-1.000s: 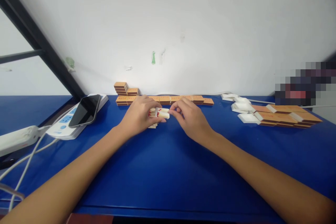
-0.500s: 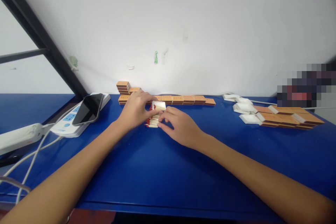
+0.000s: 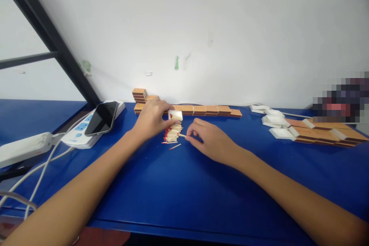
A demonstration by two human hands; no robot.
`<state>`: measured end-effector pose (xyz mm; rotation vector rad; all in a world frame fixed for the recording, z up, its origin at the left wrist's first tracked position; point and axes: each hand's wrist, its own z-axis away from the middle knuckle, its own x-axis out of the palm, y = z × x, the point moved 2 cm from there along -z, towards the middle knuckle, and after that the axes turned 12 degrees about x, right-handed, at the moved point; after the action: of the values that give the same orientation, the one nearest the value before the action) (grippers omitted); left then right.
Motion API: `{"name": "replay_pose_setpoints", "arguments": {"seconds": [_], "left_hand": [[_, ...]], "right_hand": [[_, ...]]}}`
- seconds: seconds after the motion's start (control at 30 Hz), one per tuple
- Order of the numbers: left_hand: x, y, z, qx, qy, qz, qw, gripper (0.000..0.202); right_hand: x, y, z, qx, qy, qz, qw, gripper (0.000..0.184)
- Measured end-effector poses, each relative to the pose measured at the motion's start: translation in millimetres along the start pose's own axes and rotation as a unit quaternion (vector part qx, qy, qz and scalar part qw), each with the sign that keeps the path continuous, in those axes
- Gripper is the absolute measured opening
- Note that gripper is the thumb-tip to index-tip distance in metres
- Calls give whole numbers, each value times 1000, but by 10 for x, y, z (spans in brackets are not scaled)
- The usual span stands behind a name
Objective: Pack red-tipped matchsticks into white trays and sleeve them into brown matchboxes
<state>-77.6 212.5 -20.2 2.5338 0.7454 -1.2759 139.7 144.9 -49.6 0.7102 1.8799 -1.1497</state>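
Note:
My left hand (image 3: 151, 119) grips a small white matchbox tray (image 3: 175, 115) at the far middle of the blue table (image 3: 184, 184). Just in front of the tray lies a heap of red-tipped matches (image 3: 172, 133), with one loose match (image 3: 175, 147) beside it. My right hand (image 3: 209, 140) rests on the table right of the heap, its thumb and forefinger pinched on the end of a match at the heap's edge.
A row of orange matchboxes (image 3: 201, 110) lines the wall, with a short stack (image 3: 139, 95) at its left end. White trays (image 3: 273, 123) and orange sleeves (image 3: 325, 134) lie at the right. A phone (image 3: 101, 117) rests on a white power strip (image 3: 77, 135) at the left, with cables (image 3: 34, 173).
The tray moved from between both hands up toward the wall. The right hand pulled back to the right, and the match heap now lies uncovered with a loose match beside it.

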Motion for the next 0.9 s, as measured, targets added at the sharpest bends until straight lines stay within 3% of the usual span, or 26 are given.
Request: {"name": "replay_pose_setpoints", "arguments": {"seconds": [0.23, 0.53, 0.73, 0.8, 0.9], "left_hand": [[79, 112, -13, 6, -17, 57, 998, 39], [115, 444, -64, 41, -9, 149, 988, 42], [102, 371, -56, 31, -4, 133, 991, 35], [93, 283, -48, 18, -4, 116, 993, 32], [56, 162, -39, -1, 4, 85, 996, 32]], "right_hand": [[-353, 210, -35, 24, 40, 4, 999, 11], [-266, 131, 9, -8, 37, 34, 999, 12], [-282, 49, 59, -19, 75, 22, 997, 15], [-264, 8, 80, -20, 48, -10, 999, 11], [-199, -34, 117, -7, -50, -69, 996, 7]]}}
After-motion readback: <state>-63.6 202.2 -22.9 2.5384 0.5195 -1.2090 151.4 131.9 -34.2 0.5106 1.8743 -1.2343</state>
